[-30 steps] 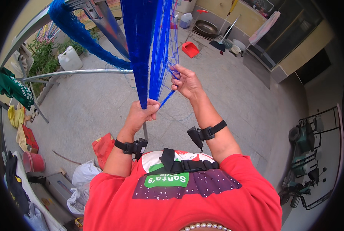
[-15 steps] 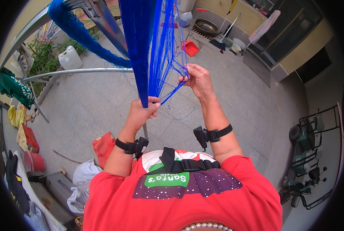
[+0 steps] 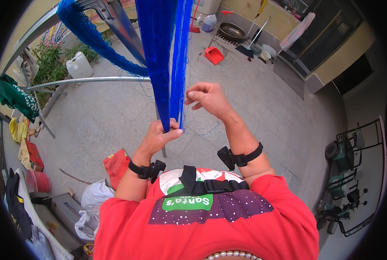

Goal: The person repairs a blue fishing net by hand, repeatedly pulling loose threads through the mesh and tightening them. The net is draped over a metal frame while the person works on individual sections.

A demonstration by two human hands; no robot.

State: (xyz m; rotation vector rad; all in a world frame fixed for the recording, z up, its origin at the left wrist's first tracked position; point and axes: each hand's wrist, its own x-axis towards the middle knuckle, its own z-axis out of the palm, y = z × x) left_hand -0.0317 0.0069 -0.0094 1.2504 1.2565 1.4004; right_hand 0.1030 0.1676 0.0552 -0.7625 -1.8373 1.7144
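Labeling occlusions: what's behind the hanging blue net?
Behind the blue net: a grey metal rail and a concrete floor. The left hand grips its lower end; the rail's continuation is covered.

Look down and you see a gray concrete floor [image 3: 107, 117]. A white plastic jug [image 3: 79, 66] stands by some green plants [image 3: 50, 65]. A long metal pole [image 3: 85, 80] runs across in front of them. A green cloth [image 3: 12, 97] hangs at your left, with yellow cloths [image 3: 19, 130] just below it. A red bucket [image 3: 38, 181] sits near a white bag [image 3: 96, 197] and a red bag [image 3: 117, 164]. Far ahead of you lies a red dustpan [image 3: 214, 55], near a big round metal pan [image 3: 232, 31]. On your right stands a green machine [image 3: 343, 151], maybe a small engine; it is hard to tell.
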